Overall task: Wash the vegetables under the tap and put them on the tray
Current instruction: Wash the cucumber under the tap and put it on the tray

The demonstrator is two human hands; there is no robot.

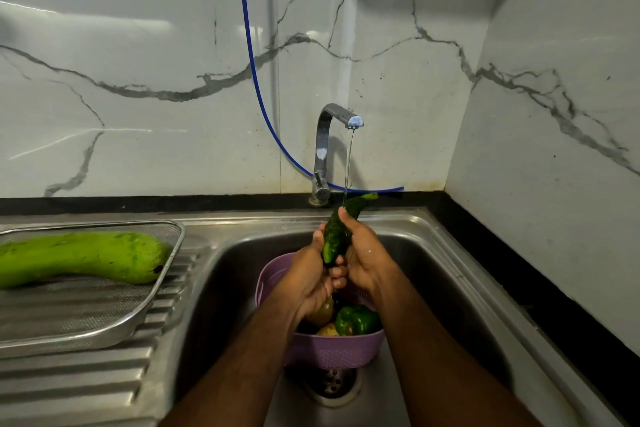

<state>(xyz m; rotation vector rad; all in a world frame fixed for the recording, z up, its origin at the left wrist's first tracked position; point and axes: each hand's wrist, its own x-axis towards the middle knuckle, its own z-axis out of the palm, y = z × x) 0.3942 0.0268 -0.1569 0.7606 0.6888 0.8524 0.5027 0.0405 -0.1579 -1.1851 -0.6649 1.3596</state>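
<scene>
Above the purple basket (332,354) of vegetables, both hands' fingers (349,218) grasp a bitter gourd (337,234); the tray (104,336) holds a bottle gourd (83,258).

No lettering, label, brand mark, number or sign can be read anywhere in this view; the tap (334,135), the steel tray (104,333), the purple basket (332,350) and the marble wall (138,62) carry no legible writing.

A home kitchen: a stainless-steel sink (433,253) with a ribbed draining board (86,378), a chrome tap (323,146) running beyond the fingers, white grey-veined marble-look wall tiles (138,62) and a black counter edge (519,270).
</scene>
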